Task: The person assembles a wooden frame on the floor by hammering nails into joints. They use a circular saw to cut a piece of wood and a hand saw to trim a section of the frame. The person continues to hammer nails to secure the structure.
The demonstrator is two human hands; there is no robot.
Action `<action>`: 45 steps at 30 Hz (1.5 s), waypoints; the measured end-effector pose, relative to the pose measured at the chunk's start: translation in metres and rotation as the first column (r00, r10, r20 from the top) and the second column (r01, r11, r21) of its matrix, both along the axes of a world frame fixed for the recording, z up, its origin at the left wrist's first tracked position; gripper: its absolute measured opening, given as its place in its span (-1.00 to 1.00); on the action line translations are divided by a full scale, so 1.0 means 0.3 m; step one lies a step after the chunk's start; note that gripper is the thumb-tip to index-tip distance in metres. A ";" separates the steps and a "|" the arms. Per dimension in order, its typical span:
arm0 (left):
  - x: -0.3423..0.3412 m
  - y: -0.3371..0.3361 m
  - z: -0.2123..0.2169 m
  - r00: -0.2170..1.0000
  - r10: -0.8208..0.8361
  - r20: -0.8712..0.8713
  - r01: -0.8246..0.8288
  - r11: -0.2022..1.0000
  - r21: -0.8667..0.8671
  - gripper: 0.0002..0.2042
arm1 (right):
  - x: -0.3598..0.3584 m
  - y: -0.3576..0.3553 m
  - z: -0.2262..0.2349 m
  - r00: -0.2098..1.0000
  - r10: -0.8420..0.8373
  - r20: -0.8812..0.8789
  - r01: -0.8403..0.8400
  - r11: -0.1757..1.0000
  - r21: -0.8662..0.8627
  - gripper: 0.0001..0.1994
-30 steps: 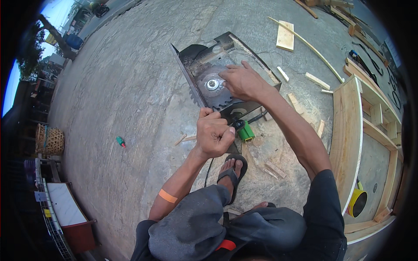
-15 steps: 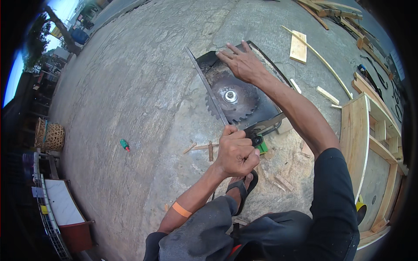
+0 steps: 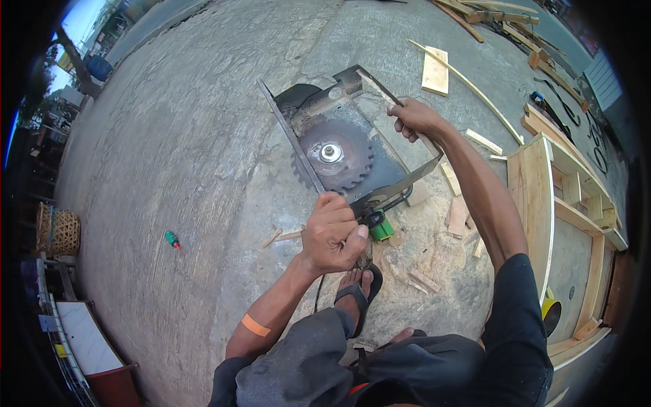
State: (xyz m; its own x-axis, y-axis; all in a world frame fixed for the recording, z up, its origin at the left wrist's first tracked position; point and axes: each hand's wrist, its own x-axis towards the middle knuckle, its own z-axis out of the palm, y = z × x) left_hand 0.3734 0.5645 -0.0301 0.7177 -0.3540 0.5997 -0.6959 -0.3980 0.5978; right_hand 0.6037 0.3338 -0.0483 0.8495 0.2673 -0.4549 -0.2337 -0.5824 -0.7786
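A black metal saw table (image 3: 277, 112) stands tipped on its edge on the concrete. Its toothed circular saw blade (image 3: 347, 139) and central nut face up at me inside the box-like frame (image 3: 415, 178). My left hand (image 3: 331, 232) is wrapped round the near end of the table's top edge. My right hand (image 3: 415, 121) is closed on the frame's far right rim, with sawdust along that edge. A green motor part (image 3: 383, 229) shows below the blade, partly hidden by my left hand.
Sawdust and wood offcuts (image 3: 424, 279) lie near my sandalled foot. A wooden frame (image 3: 542, 224) stands at the right, with a board (image 3: 435, 71) and long strip beyond. A green bottle (image 3: 171, 239) lies left; a woven basket (image 3: 60, 229) is farther left.
My right hand has come down from lying spread over the frame's far end and closed on its right rim. My left hand keeps its hold on the saw table.
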 end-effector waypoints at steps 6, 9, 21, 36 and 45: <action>0.534 0.336 0.110 0.548 0.796 -0.256 -0.833 0.548 -0.077 -0.69 | -0.037 -0.030 -0.005 0.996 -0.016 -0.085 0.033 0.979 0.199 -0.62; 0.687 0.430 0.059 0.248 0.965 -0.088 -0.900 0.264 0.348 -0.66 | -0.054 0.004 0.005 0.992 0.025 -0.120 0.003 0.974 0.226 -0.64; -0.231 -0.129 -0.023 0.527 0.353 -0.773 -0.716 0.675 -0.180 -0.52 | -0.133 -0.065 -0.044 0.979 -0.124 -0.161 0.171 0.930 0.324 -0.76; -0.375 0.150 -0.039 0.702 0.586 -0.404 -0.533 0.809 0.247 -0.80 | -0.815 -0.097 -0.026 0.712 -0.637 -0.295 0.689 0.556 0.465 -0.87; -0.226 0.144 0.013 0.791 0.385 -0.476 -0.368 0.920 0.133 -0.78 | -1.136 -0.141 0.007 0.529 -0.723 -0.446 0.791 0.230 0.566 -0.81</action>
